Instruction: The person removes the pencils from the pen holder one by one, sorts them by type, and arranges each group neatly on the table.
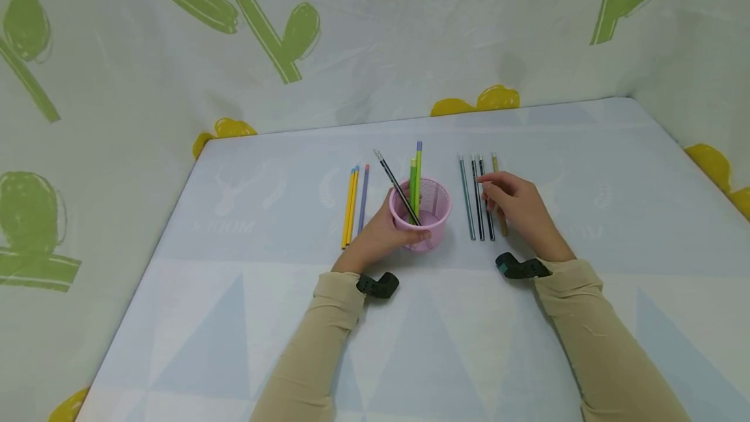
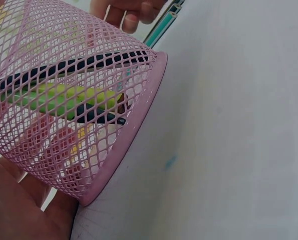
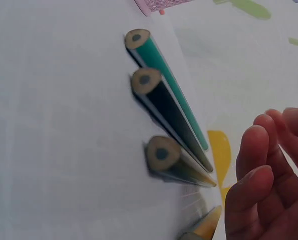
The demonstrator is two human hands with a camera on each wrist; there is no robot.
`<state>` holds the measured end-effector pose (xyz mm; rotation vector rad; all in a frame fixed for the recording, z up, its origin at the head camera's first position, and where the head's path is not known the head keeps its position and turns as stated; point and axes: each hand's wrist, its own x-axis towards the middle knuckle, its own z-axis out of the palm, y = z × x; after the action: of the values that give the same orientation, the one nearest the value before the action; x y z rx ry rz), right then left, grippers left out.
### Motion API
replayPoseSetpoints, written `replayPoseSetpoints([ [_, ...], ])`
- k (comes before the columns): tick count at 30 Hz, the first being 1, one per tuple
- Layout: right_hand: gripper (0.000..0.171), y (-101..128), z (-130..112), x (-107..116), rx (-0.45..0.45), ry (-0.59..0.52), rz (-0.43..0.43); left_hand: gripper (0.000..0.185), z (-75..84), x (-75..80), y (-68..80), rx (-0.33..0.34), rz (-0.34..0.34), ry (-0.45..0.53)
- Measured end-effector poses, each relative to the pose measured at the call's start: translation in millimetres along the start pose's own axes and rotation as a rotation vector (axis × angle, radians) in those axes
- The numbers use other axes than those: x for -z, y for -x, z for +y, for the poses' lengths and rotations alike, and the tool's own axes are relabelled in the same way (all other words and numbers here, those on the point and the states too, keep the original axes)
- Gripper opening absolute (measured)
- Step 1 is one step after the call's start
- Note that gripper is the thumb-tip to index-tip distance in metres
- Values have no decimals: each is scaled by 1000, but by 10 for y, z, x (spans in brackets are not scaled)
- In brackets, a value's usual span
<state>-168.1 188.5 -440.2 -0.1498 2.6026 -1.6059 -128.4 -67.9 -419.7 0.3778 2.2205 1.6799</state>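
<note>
Your left hand [image 1: 383, 233] grasps the pink cup [image 1: 423, 213] of pencils, while your right hand [image 1: 518, 204], fingers relaxed and holding nothing, hovers over the pencil row [image 1: 479, 197] just right of that grip.

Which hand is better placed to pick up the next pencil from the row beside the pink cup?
Right. The right hand hovers over that pencil row, while the left hand grips the pink cup.
</note>
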Motion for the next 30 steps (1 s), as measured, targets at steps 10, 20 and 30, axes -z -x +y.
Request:
replayPoseSetpoints([
  [10,47,0,-4,-19,30,-26,-32,89,8,-1,-6,-10,-15,-8],
  [20,48,-15,-39,-53,105,-53,-85,89,6,5,-2,1,0,-6],
  [30,46,27,-148,-84,128,-96,-125,90,-5,1,2,16,5,-9],
])
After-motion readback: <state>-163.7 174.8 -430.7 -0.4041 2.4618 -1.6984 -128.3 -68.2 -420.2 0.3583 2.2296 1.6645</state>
